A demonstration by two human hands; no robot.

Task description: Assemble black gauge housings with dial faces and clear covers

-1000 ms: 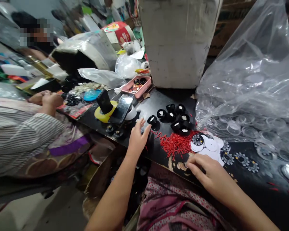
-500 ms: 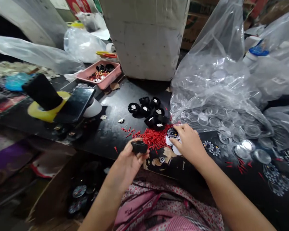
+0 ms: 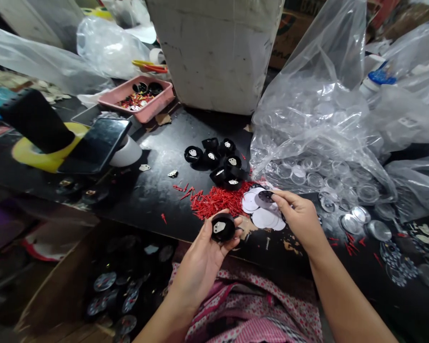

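Head: left fingers (image 3: 204,233) cup black case (image 3: 219,228) near table edge (image 3: 157,228), right fingers (image 3: 288,196) pinch disc (image 3: 265,196).

Workshop: red pieces (image 3: 214,202), black cups (image 3: 211,157) heaped on bench (image 3: 160,143) (carton (image 3: 293,40) behind).

Held cup (image 3: 230,230): black; insert (image 3: 219,227) whitish, dark-spotted. Held disc (image 3: 265,196): dark, pattern indistinct. Paper rounds (image 3: 265,219): white. Pointers (image 3: 210,202): bright red. Grouped cups (image 3: 217,177): black, whitish inserts. Bench (image 3: 139,202): black, tan patches. Tray (image 3: 154,110): pink. Tape roll (image 3: 25,156): yellow. Bottle cap (image 3: 382,77): blue. Garment (image 3: 248,305): pink, part speckled red, part striped.
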